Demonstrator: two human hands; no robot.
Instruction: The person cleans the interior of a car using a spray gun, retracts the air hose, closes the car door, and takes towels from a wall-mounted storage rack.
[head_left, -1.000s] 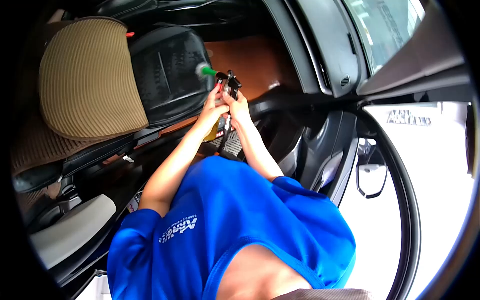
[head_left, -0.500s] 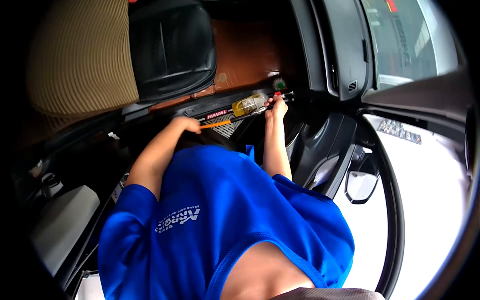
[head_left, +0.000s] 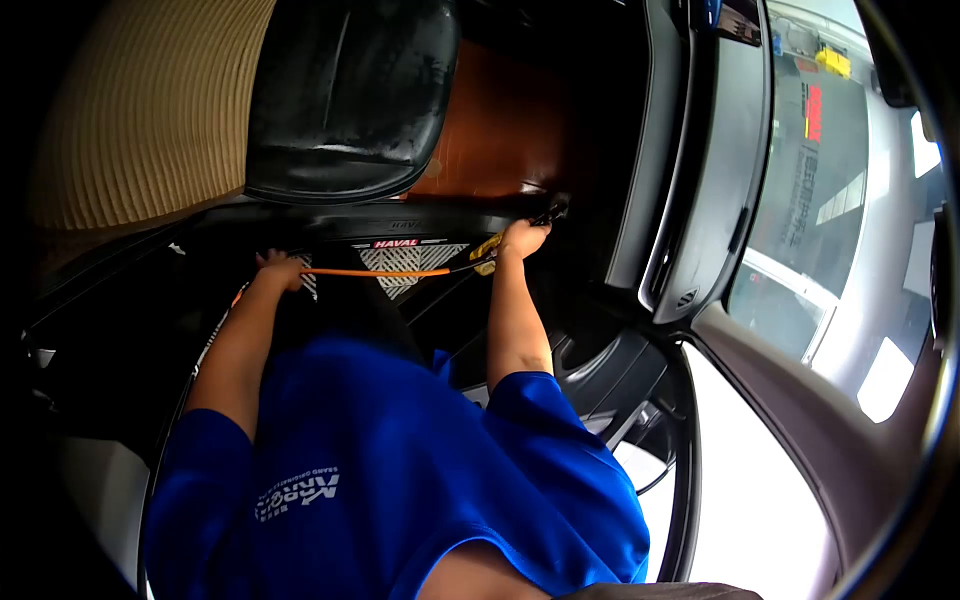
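Observation:
My right hand [head_left: 522,240] is closed round a spray gun [head_left: 552,210], whose dark nozzle points over the door sill toward the brown footwell floor [head_left: 500,130]. Beside that wrist, a bottle of yellow liquid [head_left: 486,252] shows only in part. From the gun an orange hose [head_left: 380,272] runs left to my left hand [head_left: 279,270], whose fingers are wrapped about it. A sill plate with a red HAVAL label [head_left: 395,244] lies between the hands.
A black leather seat [head_left: 350,100] stands above the sill, with ribbed tan material [head_left: 140,110] to its left. The open door's inner panel [head_left: 610,370] is to the right, near the dashboard edge [head_left: 655,170] and windscreen [head_left: 800,190].
The gun has been tipped further into the footwell, and the bottle, plainly visible before, is now mostly hidden. My hands are further apart, with more hose stretched between them. The view has shifted.

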